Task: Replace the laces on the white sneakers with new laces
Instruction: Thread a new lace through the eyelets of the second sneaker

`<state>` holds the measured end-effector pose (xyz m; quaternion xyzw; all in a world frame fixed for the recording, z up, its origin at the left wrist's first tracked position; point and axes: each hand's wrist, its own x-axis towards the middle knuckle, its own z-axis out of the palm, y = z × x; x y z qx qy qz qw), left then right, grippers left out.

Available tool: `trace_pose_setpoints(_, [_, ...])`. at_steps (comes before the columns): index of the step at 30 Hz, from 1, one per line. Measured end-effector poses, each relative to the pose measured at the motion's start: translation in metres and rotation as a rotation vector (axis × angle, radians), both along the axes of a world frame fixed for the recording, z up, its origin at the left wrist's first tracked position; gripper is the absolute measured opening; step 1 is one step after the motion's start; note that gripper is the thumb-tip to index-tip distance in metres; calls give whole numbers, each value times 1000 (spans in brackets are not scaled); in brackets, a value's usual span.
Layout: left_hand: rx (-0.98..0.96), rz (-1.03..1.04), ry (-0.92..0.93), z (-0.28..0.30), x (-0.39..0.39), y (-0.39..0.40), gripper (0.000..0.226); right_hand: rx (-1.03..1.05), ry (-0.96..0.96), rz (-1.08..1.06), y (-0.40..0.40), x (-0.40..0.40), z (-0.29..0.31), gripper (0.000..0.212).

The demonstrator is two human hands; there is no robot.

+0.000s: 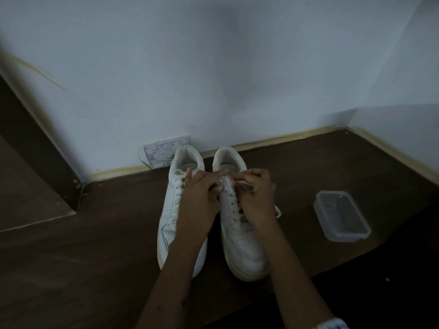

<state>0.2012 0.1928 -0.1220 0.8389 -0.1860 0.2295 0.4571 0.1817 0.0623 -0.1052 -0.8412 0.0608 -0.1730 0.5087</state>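
Observation:
Two white sneakers stand side by side on the dark floor, toes toward me. The left sneaker (169, 224) is laced and partly covered by my left forearm. The right sneaker (240, 243) carries a white lace (231, 200) through its eyelets. My left hand (197, 200) pinches the lace at the top of the right sneaker's tongue. My right hand (257, 198) grips the lace's other side at the top eyelets. A loose lace end (278, 212) pokes out on the right of that shoe.
A clear plastic container (342, 216) sits on the floor to the right of the shoes. A white wall with a pale skirting board (273, 141) runs behind them. A printed card (164, 153) leans against the wall. A dark raised ledge (35, 162) lies at left.

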Motion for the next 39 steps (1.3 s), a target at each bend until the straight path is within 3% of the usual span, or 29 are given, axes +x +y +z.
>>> trace_pose_setpoints(4, [-69,47,31,5,-6,-3,14,51,-130,-18,-8,-9,-1,17])
trace_pose_setpoints(8, [0,142,-16,5,-8,-11,5,-48,-105,-249,-6,-49,-8,24])
trace_pose_setpoints(12, [66,215,-106,13,-10,-5,17,-300,209,-150,10,-71,-19,85])
trace_pose_setpoints(14, [153,426,-171,19,-12,8,16,-356,238,-94,11,-70,-21,101])
trace_pose_setpoints(16, [168,619,-153,25,-13,25,20,-319,245,-60,10,-69,-23,103])
trace_pose_setpoints(18, [161,652,-126,24,-12,36,24,-303,253,-44,11,-69,-24,103])
trace_pose_setpoints(22, [329,372,-167,17,-10,18,32,-316,258,-23,12,-70,-22,102])
trace_pose_setpoints(26, [287,282,-257,6,-10,-1,16,-329,251,-17,12,-71,-21,101])
trace_pose_setpoints(29, [276,400,-296,13,-8,15,10,-330,245,-13,12,-71,-21,102])
trace_pose_setpoints(34, [294,664,-145,23,-10,55,18,-323,228,-17,12,-71,-21,102])
trace_pose_setpoints(39, [404,368,-260,23,-13,17,18,-336,224,-17,13,-71,-20,100])
